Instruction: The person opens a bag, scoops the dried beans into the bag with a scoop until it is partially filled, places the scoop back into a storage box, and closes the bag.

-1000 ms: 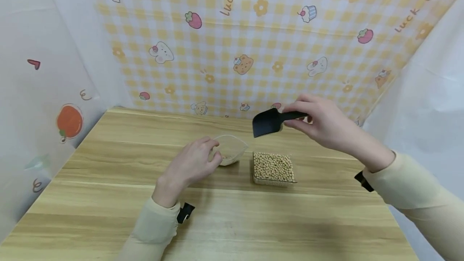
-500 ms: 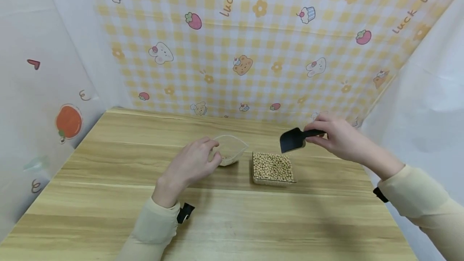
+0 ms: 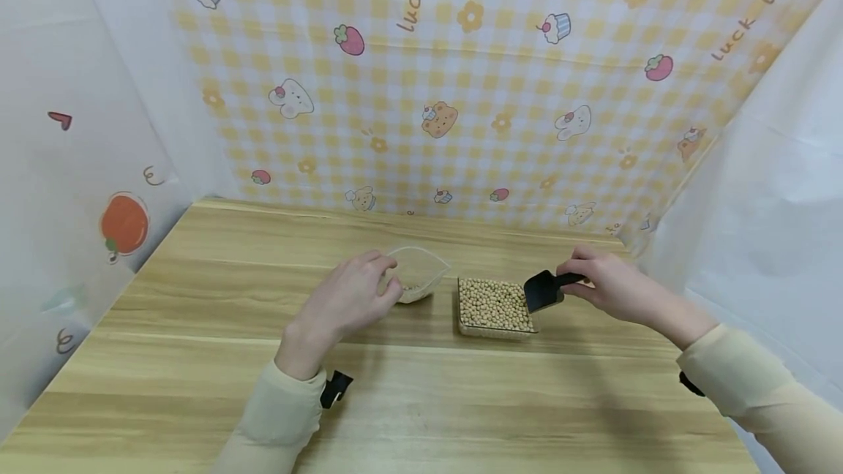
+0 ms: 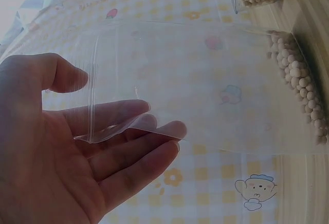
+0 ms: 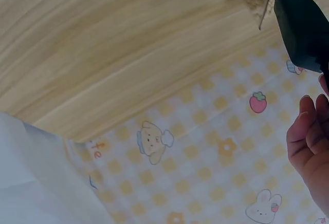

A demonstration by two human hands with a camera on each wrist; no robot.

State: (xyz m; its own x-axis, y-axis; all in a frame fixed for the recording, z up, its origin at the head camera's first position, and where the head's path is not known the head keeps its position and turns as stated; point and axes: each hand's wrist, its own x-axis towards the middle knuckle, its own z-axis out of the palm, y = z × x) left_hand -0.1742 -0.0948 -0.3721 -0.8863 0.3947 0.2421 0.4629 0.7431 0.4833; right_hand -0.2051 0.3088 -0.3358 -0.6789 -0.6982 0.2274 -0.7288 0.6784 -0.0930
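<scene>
My left hand [image 3: 352, 295] holds the mouth of a clear zip bag [image 4: 205, 80], with thumb and fingers apart around its near side. Soybeans [image 4: 298, 80] lie in the bottom of the upright bag. To the right, a clear square box [image 3: 498, 331] is full of soybeans. My right hand [image 3: 609, 284] pinches the handle of a black scoop [image 3: 544, 291] from the box's right side. The scoop's blade tip overlaps the box's right rim in the head view, tilted down toward the beans. In the right wrist view the dark scoop [image 5: 300, 31] hides part of the box.
The wooden table [image 3: 421, 401] runs up to a yellow checked cloth [image 3: 395, 93] behind. White sheets [image 3: 764, 203] hang at both sides. The bag and the box stand close together near the table's middle, with a narrow gap between them.
My right hand has carried the scoop from above the gap between bag and box, rightward and down to the box's right rim. My left hand and the bag have hardly moved.
</scene>
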